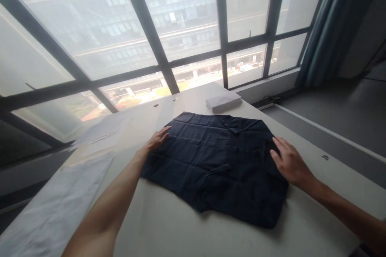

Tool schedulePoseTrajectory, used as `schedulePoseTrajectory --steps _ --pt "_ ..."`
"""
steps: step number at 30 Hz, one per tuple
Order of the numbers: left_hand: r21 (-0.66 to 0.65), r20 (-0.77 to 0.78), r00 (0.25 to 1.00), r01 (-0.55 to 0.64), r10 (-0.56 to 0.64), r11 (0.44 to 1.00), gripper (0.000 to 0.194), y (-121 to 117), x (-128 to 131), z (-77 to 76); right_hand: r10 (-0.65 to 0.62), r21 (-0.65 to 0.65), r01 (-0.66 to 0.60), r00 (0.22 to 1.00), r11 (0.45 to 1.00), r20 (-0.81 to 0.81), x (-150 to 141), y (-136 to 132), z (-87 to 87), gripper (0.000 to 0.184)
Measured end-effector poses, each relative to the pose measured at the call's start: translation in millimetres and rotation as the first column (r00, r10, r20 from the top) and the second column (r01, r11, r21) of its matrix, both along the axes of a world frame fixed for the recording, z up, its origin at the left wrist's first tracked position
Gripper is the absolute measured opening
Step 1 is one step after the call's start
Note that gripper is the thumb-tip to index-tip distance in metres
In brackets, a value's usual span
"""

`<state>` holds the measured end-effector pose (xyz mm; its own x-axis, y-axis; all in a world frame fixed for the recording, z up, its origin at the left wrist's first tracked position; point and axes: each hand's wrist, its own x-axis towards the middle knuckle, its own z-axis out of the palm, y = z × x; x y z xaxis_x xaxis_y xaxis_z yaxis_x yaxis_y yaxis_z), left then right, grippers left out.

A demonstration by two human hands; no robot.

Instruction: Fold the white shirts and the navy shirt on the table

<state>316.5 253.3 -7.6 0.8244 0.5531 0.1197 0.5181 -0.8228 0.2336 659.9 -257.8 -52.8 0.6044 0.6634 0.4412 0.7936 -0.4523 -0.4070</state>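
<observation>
A dark navy shirt (208, 152) lies spread on the white table (169, 225), its body wide and creased with fold lines. My left hand (158, 138) rests at the shirt's left edge, fingers stretched out over the cloth. At the opposite side, my right hand (288, 160) touches the edge near the shirt's right end, fingers extended and slightly apart. Neither hand is closed around the fabric. Just beyond the shirt sits a neatly folded white cloth (223, 102).
White fabric (69, 196) lies along the table's left side, with white sheets (102, 136) behind it. Large windows (181, 12) rise past the far edge. A blue curtain (324, 28) hangs at the right, above a dark floor (331, 116). The table has small holes (156, 105).
</observation>
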Motion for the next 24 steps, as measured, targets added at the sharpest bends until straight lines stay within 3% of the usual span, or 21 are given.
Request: schedulePoseTrajectory --steps 2,5,8,12,19,24 --pt "-0.012 -0.077 0.997 -0.007 0.006 1.000 0.068 10 3 -7.9 -0.070 -0.148 0.073 0.997 0.986 0.022 -13 7 -11.9 0.065" --pt "0.029 -0.154 0.988 -0.018 0.022 0.999 0.069 20 0 -21.9 -0.067 -0.311 0.084 0.996 0.947 0.066 -22 13 -23.9 0.070" --pt "0.068 -0.156 0.987 -0.035 0.045 0.997 0.065 23 -9 -31.3 -0.026 -0.389 0.065 0.994 0.919 0.104 -18 16 -24.8 0.072" --pt "0.079 -0.156 0.982 -0.096 0.107 0.992 0.062 18 -29 -31.7 0.058 -0.430 -0.006 0.992 0.903 0.108 -2 31 -20.1 0.071" --pt "0.114 -0.194 0.939 -0.266 0.284 0.957 0.063 -12 -84 -29.2 0.192 -0.464 -0.128 0.977 0.876 0.095 16 75 -16.9 0.069" --pt "0.163 -0.196 0.901 -0.359 0.387 0.919 0.062 -54 -128 -37.6 0.332 -0.458 -0.263 0.940 0.849 0.077 33 85 -15.6 0.070"
